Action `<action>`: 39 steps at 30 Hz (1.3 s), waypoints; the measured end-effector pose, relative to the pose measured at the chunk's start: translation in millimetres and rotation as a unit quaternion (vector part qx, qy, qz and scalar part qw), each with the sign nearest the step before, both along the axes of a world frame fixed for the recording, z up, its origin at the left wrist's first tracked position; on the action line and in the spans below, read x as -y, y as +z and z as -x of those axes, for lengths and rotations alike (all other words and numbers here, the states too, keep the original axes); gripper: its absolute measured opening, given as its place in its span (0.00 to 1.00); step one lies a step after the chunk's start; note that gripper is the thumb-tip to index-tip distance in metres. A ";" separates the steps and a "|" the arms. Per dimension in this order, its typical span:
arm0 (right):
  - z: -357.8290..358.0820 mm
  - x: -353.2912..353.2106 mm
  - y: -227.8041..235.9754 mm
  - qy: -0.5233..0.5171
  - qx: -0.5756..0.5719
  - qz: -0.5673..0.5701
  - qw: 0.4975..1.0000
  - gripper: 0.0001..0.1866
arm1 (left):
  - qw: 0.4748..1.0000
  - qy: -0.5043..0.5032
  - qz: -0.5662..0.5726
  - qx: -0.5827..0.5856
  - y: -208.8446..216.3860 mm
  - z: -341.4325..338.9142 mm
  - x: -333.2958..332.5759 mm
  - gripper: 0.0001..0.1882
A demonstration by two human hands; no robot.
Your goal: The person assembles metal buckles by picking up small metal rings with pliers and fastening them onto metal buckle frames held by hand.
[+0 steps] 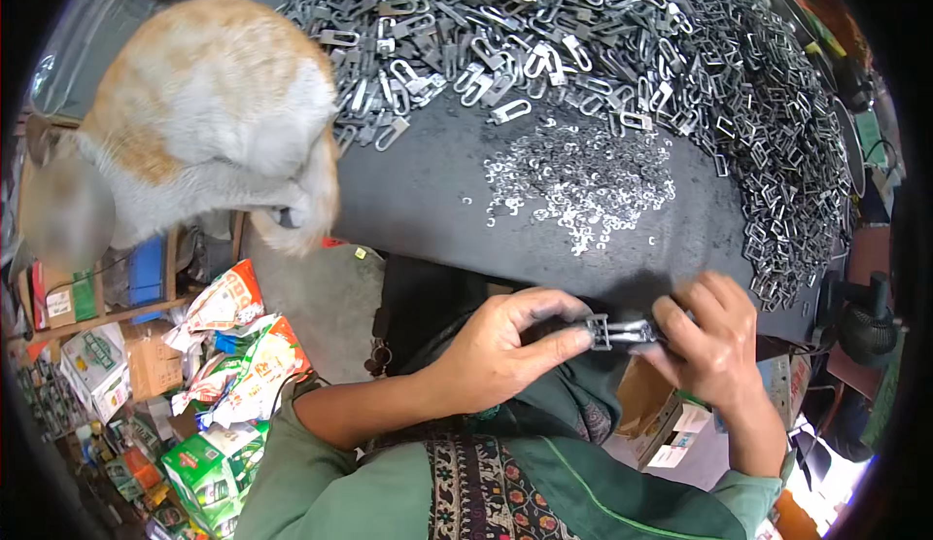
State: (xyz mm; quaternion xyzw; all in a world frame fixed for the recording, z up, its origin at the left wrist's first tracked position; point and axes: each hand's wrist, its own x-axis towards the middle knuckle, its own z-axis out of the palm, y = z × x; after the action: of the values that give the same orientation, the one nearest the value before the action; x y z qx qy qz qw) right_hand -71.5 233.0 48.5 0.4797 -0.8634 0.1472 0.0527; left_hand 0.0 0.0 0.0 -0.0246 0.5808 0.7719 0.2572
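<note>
Just off the table's front edge, my left hand (525, 350) pinches a metal buckle-like part (622, 332) between thumb and fingers. It has a small rectangular frame at the left end and a narrow shiny slotted strip reaching right. The fingers of my right hand (714, 341) are closed round the other end of it and hide that tip. Beyond my hands, a scatter of tiny C-shaped metal clips (588, 180) lies on the dark tabletop (408, 200). Farther off is a large heap of flat slotted metal pieces (505, 34).
Small rectangular metal frames (792, 171) are heaped along the table's right side. An orange and white cat (214, 103) sits at the left edge. Below it are a shelf (107, 314), bags (258, 365) and boxes (97, 370). A dark round-headed object (867, 331) stands at right.
</note>
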 end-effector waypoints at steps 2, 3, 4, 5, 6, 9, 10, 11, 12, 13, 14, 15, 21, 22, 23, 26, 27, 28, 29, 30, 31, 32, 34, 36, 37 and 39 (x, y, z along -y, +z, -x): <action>-12.7 -5.8 -3.5 -0.026 0.041 -0.011 0.999 0.20 | 0.971 -0.074 0.153 -0.167 4.6 3.3 8.8 0.15; -24.9 -6.5 -9.7 -0.038 0.059 -0.010 0.997 0.19 | 0.970 -0.079 0.159 -0.165 10.4 1.3 16.5 0.15; -34.4 -6.0 -18.0 -0.052 0.074 -0.014 0.996 0.19 | 0.888 -0.040 0.371 -0.269 18.9 -0.7 23.1 0.18; -40.9 -3.6 -25.8 -0.066 0.088 -0.017 0.994 0.19 | 0.748 0.001 0.558 -0.359 28.9 -2.4 30.9 0.21; -45.2 -3.9 -28.2 -0.071 0.089 -0.014 0.993 0.19 | 0.667 0.029 0.645 -0.373 44.5 -1.2 39.7 0.26; -50.4 -0.7 -35.9 -0.132 0.081 -0.041 0.987 0.20 | 0.493 0.229 0.675 -0.499 55.1 3.6 85.0 0.33; -51.9 -0.8 -35.7 -0.145 0.074 -0.041 0.986 0.20 | 0.458 0.283 0.652 -0.533 56.4 3.3 98.2 0.34; -53.5 -1.7 -35.4 -0.159 0.067 -0.041 0.984 0.20 | 0.377 0.303 0.710 -0.512 60.5 2.3 106.9 0.36; -54.0 -0.8 -35.3 -0.164 0.065 -0.036 0.984 0.20 | 0.323 0.310 0.743 -0.497 63.7 -1.0 113.9 0.36; -55.1 -1.2 -34.9 -0.164 0.068 -0.043 0.983 0.20 | 0.273 0.319 0.771 -0.479 62.0 -3.5 120.2 0.37; -55.1 2.7 -35.8 -0.166 0.065 -0.040 0.983 0.19 | 0.303 0.330 0.785 -0.428 46.2 -2.0 124.4 0.39; -54.8 4.3 -36.7 -0.168 0.063 -0.039 0.983 0.19 | 0.333 0.340 0.796 -0.374 31.1 -2.4 125.0 0.42; -48.5 8.0 -40.0 -0.158 0.058 -0.038 0.985 0.18 | 0.615 0.281 0.665 -0.318 -12.7 -31.7 116.2 0.41; -48.1 7.6 -40.8 -0.158 0.059 -0.040 0.985 0.18 | 0.536 0.294 0.701 -0.368 1.8 -28.6 116.5 0.41; -47.5 6.8 -41.7 -0.164 0.062 -0.043 0.984 0.18 | 0.452 0.303 0.729 -0.415 14.9 -23.9 118.0 0.41; -46.3 7.6 -39.3 -0.170 0.059 -0.044 0.983 0.18 | 0.416 0.329 0.759 -0.377 22.1 -6.9 133.1 0.38; -48.2 5.8 -38.5 -0.183 0.055 -0.048 0.980 0.17 | 0.426 0.335 0.763 -0.353 16.9 -0.5 133.4 0.38; -48.8 6.1 -37.3 -0.190 0.054 -0.050 0.979 0.17 | 0.446 0.337 0.761 -0.330 13.5 -1.0 123.2 0.37; -48.6 7.2 -34.6 -0.185 0.062 -0.043 0.980 0.17 | 0.488 0.331 0.730 -0.346 1.9 -7.8 112.6 0.36; -47.9 7.7 -31.5 -0.182 0.067 -0.038 0.980 0.16 | 0.529 0.325 0.696 -0.361 -10.0 -18.6 102.0 0.35; -45.2 7.8 -30.9 -0.175 0.065 -0.040 0.982 0.16 | 0.630 0.255 0.646 -0.348 -6.0 -28.3 86.1 0.33; -43.1 8.1 -31.3 -0.165 0.070 -0.036 0.983 0.15 | 0.718 0.177 0.586 -0.332 -1.5 -37.2 71.8 0.32; -39.4 8.9 -34.7 -0.146 0.078 -0.030 0.986 0.15 | 0.687 0.087 0.524 -0.496 -13.0 -31.5 61.3 0.26; -40.7 6.6 -33.9 -0.143 0.078 -0.039 0.986 0.15 | 0.678 0.081 0.492 -0.541 -3.8 -3.0 50.4 0.25; -42.5 4.8 -33.9 -0.152 0.075 -0.047 0.984 0.15 | 0.648 0.101 0.489 -0.575 -0.2 21.6 48.1 0.25; -46.1 2.0 -34.5 -0.152 0.077 -0.054 0.984 0.14 | 0.636 0.135 0.499 -0.573 10.8 79.7 41.6 0.22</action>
State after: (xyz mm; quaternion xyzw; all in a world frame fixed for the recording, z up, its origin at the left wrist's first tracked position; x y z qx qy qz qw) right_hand -25.4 231.0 14.0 0.3324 -0.9344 0.1268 -0.0186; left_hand -79.7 -41.6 10.8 0.2205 0.8985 0.2502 -0.2855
